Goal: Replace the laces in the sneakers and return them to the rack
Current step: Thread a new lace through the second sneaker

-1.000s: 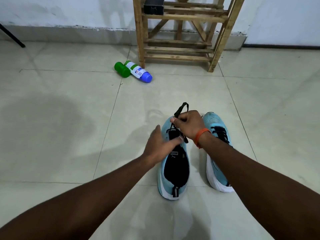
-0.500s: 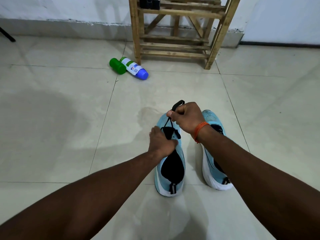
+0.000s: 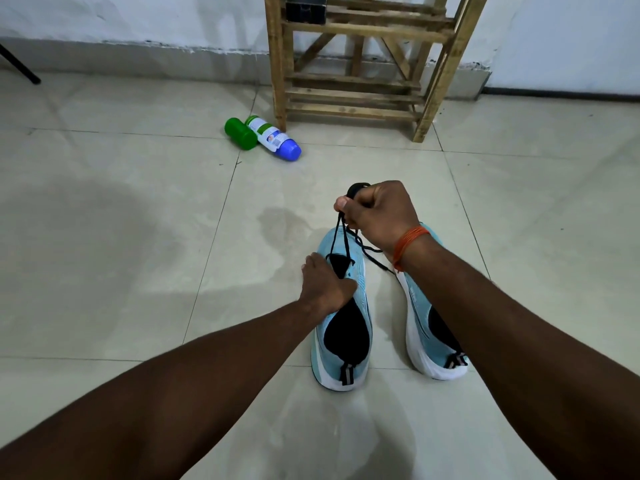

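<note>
Two light-blue sneakers with white soles stand side by side on the tiled floor, heels toward me. My left hand [image 3: 325, 285] grips the left sneaker [image 3: 341, 327] at its tongue and holds it down. Above the toe, my right hand [image 3: 377, 213] is a fist round the black lace [image 3: 341, 237], which runs taut down to the front eyelets. The right sneaker [image 3: 433, 327] is partly hidden under my right forearm. The wooden rack [image 3: 360, 64] stands against the far wall.
A green bottle [image 3: 240, 133] and a white bottle with a blue cap [image 3: 275, 138] lie on the floor left of the rack's foot. A dark box [image 3: 304, 8] sits on a rack shelf. A black rod [image 3: 20, 65] slants in at far left.
My right hand has pulled the lace up and away from the left sneaker, drawing it tight. My left hand went from reaching over the tongue to gripping the sneaker.
</note>
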